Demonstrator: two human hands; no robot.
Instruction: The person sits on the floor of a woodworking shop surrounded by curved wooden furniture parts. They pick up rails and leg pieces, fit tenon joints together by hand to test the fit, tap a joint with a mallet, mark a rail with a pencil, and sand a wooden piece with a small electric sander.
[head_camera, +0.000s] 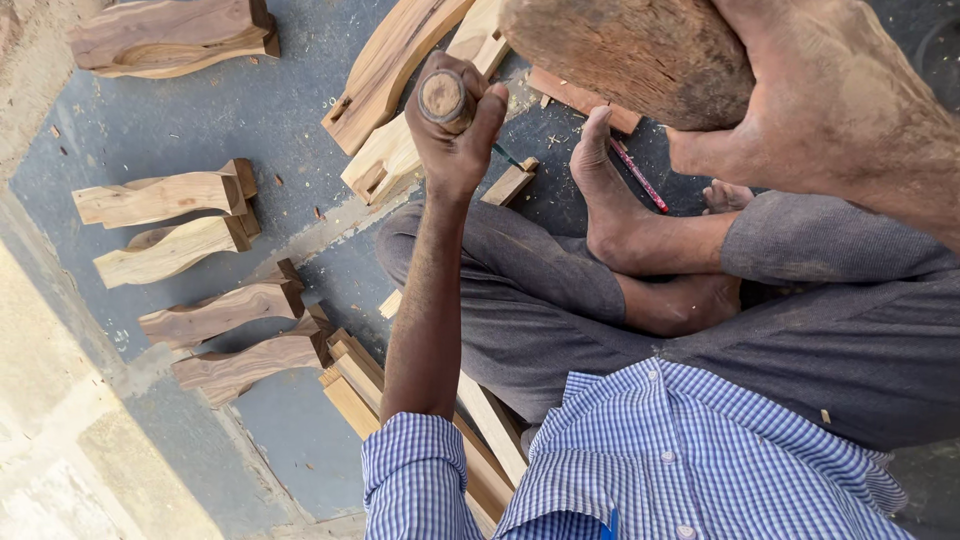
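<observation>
My left hand (455, 135) is shut around a round wooden tool handle (444, 98), whose end points toward the camera. A thin dark shaft runs from under the fist toward a small wooden block (510, 184) on the floor. My right hand (840, 100) is raised close to the camera at the top right and grips a large rough chunk of reddish wood (620, 50). I sit cross-legged in grey trousers, with my bare foot (605, 195) beside the small block.
Several carved curved wooden legs (165, 197) lie in pairs on the grey floor at the left. Longer pale wooden pieces (385, 75) lie past my left hand. A red pencil (640, 175) lies by my foot. Flat wooden strips (355, 385) are stacked under my left arm.
</observation>
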